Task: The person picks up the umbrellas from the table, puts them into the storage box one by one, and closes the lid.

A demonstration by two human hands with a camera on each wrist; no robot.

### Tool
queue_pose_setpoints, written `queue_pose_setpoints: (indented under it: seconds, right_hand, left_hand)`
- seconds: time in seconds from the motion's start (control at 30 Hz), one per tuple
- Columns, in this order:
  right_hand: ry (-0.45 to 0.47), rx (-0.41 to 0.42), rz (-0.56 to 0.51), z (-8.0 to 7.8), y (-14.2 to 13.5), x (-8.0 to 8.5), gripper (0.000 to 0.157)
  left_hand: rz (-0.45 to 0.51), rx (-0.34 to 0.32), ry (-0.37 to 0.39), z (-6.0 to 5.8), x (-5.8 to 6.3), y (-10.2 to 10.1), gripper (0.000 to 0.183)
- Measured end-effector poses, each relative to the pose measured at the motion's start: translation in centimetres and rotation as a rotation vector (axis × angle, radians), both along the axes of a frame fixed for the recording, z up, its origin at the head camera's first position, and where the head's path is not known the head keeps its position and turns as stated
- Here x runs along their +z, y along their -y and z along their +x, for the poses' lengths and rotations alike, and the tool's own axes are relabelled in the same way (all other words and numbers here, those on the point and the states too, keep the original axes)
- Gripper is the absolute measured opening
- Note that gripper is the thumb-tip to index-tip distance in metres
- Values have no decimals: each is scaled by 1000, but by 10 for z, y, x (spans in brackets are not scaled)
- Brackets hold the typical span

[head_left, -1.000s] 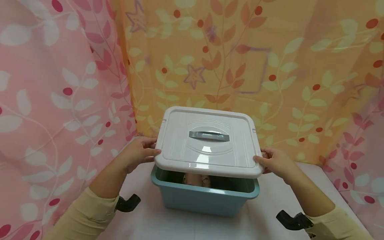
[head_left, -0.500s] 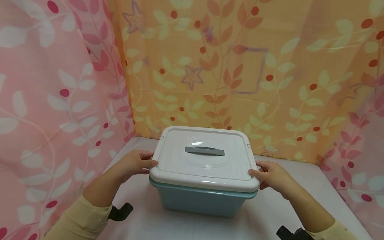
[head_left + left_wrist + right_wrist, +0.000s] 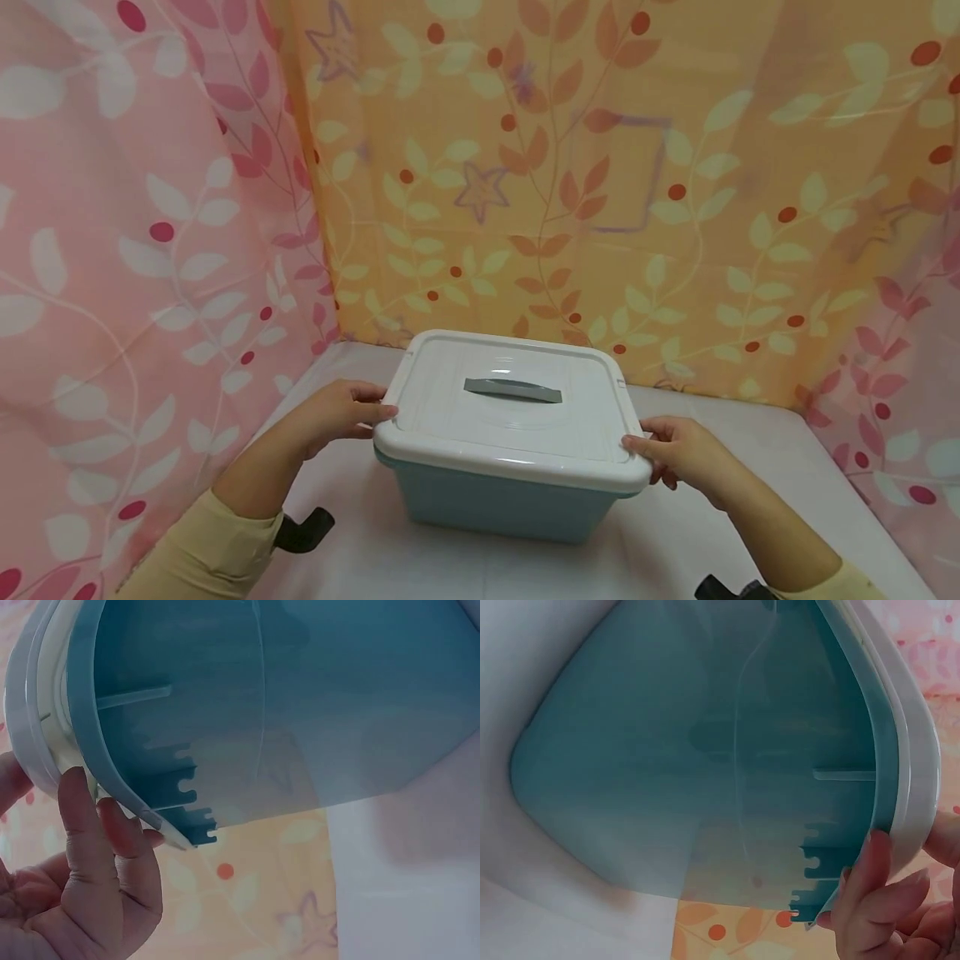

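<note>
A white plastic lid point(image 3: 442, 417) with a grey handle point(image 3: 513, 390) lies over the top of a blue-green storage box point(image 3: 495, 500). The left hand point(image 3: 341, 414) pinches the lid's left edge, thumb on top and fingers underneath. On the opposite side, the right hand point(image 3: 686, 454) holds the lid's right edge in the same way. In the left wrist view, fingertips point(image 3: 75, 787) touch the underside near the box's rim point(image 3: 86, 697), where a narrow pale band shows between lid and rim. The lid hides the inside of the box.
The box stands on a white-covered table point(image 3: 750, 483). A yellow-orange leaf-patterned curtain point(image 3: 562, 167) hangs close behind it, and a pink curtain point(image 3: 187, 292) borders the left. Black curved mounts point(image 3: 303, 531) sit at the wrists.
Both hands have lowered the lid from its raised, tilted position onto the box. The brownish item visible inside earlier is now covered. Over the last half second the lid has settled slightly lower.
</note>
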State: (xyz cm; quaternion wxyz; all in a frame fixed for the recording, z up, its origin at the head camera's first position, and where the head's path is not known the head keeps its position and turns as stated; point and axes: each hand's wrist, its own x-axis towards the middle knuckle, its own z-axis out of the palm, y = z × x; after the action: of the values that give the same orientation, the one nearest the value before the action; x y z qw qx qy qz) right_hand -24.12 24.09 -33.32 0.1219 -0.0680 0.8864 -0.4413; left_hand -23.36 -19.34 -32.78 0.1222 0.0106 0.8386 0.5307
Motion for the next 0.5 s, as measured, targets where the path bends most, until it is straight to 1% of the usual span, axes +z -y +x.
queue_pose_setpoints:
  seconds: [0.1, 0.23, 0.37, 0.5]
  right_hand:
    - [4, 3, 1, 1, 0, 0, 52]
    - [-6, 27, 1, 1, 2, 0, 49]
    - [-7, 37, 12, 1, 2, -3, 52]
    - [-5, 7, 24, 2, 1, -9, 58]
  left_hand:
    - [-8, -11, 5, 0, 0, 1, 53]
    - [-29, -17, 11, 1, -2, 3, 51]
    - [-52, -13, 23, 2, -5, 3, 51]
    - [-51, 5, 24, 2, -11, 0, 54]
